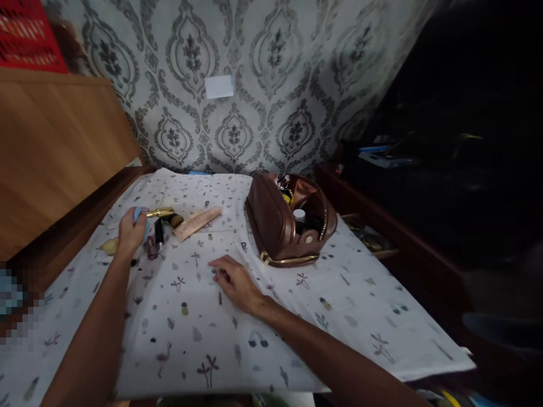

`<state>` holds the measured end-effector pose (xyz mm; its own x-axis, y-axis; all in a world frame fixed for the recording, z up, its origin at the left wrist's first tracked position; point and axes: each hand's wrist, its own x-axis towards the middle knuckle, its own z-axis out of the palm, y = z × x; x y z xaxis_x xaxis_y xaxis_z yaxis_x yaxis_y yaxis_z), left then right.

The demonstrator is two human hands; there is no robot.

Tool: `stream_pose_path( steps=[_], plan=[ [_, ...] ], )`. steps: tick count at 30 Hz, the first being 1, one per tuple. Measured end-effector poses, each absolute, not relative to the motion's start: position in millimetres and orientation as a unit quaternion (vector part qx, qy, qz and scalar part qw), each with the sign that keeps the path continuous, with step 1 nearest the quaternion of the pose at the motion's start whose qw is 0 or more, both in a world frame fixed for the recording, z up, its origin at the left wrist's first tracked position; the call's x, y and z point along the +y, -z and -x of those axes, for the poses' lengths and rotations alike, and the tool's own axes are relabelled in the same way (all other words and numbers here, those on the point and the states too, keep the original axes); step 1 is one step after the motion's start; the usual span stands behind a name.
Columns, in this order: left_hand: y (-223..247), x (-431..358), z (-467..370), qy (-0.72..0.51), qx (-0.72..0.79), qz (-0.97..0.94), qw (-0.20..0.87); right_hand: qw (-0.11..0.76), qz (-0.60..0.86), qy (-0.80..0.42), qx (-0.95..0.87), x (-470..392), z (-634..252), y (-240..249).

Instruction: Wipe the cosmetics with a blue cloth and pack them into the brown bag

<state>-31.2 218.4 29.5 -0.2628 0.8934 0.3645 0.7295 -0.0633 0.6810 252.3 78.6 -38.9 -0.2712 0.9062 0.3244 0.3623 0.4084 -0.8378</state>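
Observation:
At the left of the cloth my left hand [132,232] is closed around a light blue item [138,213], mostly covered by the fingers. A gold tube [161,212], like a lipstick, touches or lies just past the fingertips; whether it is held, I cannot tell. Close by lie a black tube with a silver end [159,234], a small dark pink bottle [151,247], a brush-like dark item [175,220], a pale yellow item [109,246] and a peach-coloured flat tube [197,223]. My right hand [236,282] rests low over the cloth, fingers loosely bent and apart, holding nothing.
A brown cosmetic bag [271,220] stands unzipped on the patterned white cloth [220,350], with a white-capped bottle [299,215] inside. A wooden cabinet [63,124] borders the left, patterned wallpaper [275,113] the back. Right of the table is a partly open drawer [369,237].

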Motion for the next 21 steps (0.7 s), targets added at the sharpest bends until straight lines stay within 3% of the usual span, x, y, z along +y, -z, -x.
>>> stream_pose_path(
  steps=[5,11,15,21],
  plan=[
    [-34.7,205.1,-8.3,-0.35,0.547,-0.699,0.298,0.44,0.477,-0.258,-0.716,80.3,-255.3,43.9],
    [-9.5,196.1,-55.9,-0.245,0.414,-0.773,0.414,0.396,0.517,-0.177,-0.738,82.3,-259.0,42.6],
    [1.7,192.5,-69.2,-0.212,0.378,-0.799,0.417,0.357,0.543,-0.182,-0.738,85.8,-263.4,40.2],
    [1.4,174.5,-91.6,-0.274,0.341,-0.838,0.326,0.394,0.543,-0.211,-0.71,91.4,-269.6,41.1]
  ],
)
